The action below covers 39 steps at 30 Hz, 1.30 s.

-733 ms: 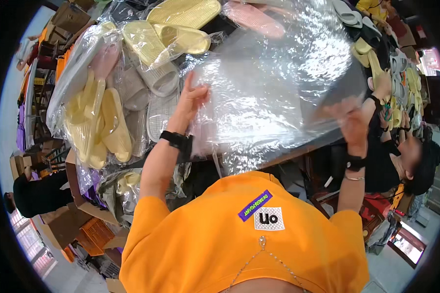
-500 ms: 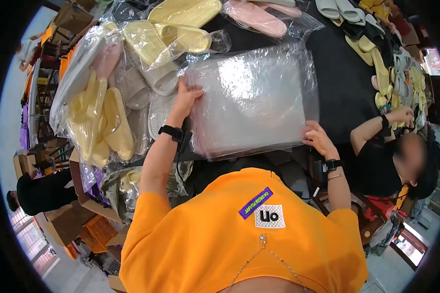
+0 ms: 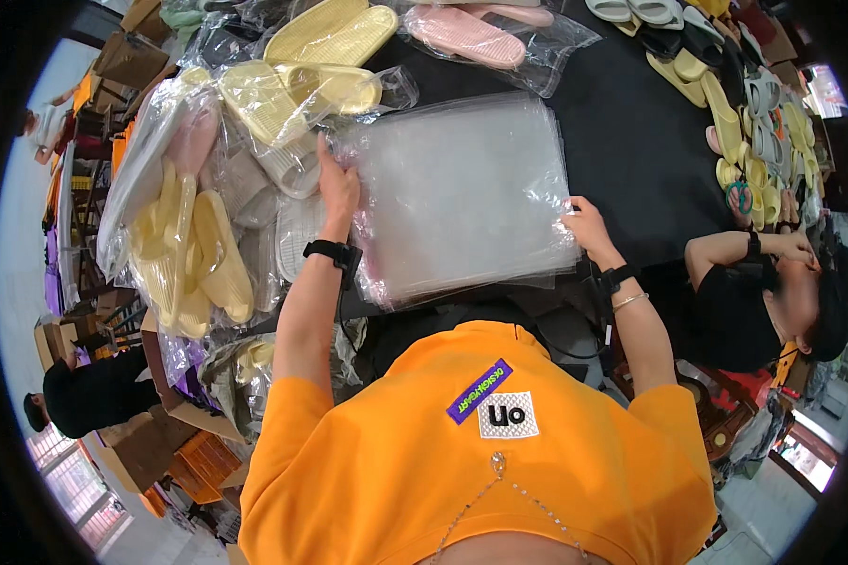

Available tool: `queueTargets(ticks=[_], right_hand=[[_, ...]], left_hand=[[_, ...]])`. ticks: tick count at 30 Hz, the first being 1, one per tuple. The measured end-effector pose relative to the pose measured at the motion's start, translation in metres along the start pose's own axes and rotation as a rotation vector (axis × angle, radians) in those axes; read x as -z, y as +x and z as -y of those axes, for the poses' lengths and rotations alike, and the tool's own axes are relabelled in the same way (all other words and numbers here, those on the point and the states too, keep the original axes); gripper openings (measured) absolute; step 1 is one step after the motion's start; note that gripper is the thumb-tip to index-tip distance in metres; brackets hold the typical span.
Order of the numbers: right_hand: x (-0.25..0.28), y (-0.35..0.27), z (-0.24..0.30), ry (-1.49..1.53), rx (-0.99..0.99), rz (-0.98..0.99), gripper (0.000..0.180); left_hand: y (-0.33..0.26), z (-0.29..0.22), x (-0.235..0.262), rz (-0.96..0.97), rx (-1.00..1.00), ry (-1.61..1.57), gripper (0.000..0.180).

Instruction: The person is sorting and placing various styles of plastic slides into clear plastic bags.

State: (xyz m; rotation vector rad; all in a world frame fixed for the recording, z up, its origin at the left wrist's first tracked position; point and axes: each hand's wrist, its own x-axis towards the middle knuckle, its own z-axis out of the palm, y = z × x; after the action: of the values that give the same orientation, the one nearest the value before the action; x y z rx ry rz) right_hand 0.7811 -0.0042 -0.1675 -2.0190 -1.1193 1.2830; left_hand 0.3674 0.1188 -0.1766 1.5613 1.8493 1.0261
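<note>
The stack of clear plastic bags (image 3: 462,198) is lying flat at the near middle of the black table (image 3: 631,160). Over on the left, wrapped yellow slippers (image 3: 219,259) are crowding in, while loose slippers (image 3: 724,113) are lining the far right. A bagged pink slipper (image 3: 466,36) is sitting just beyond the stack. Now to the grips: the left hand (image 3: 339,191) is spanning the left edge, thumb and forefinger standing apart, and whether it's clamping any bags, I can't tell. The right hand (image 3: 589,229) is touching the right edge, fingers bunching narrow there; what they're catching isn't showing clearly. This is looking like a steadying or squaring step, both sides being tended together. The next move seems to be calling for even edges and fingers feeling out one thin layer.
</note>
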Motion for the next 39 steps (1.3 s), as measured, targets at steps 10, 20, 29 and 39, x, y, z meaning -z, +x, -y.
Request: queueTargets(ticks=[10,20,29,39], right_hand=[[-0.022,-0.021,0.007,-0.388,-0.029,-0.075,0.058],[-0.042,-0.026,0.013,-0.493,0.006,-0.146,0.073],[-0.045,-0.023,0.006,-0.272,0.082,-0.163,0.069],[-0.041,-0.01,-0.002,0.006,0.122,-0.124,0.065]], left_hand=[[-0.014,0.005,0.0,0.054,-0.148,0.15,0.066],[-0.039,-0.046,-0.007,-0.143,-0.224,0.476,0.066],[0.039,-0.085,-0.095,0.378,-0.608,0.405,0.057],[0.09,-0.089,-0.113,1.032,-0.374,0.461,0.072]])
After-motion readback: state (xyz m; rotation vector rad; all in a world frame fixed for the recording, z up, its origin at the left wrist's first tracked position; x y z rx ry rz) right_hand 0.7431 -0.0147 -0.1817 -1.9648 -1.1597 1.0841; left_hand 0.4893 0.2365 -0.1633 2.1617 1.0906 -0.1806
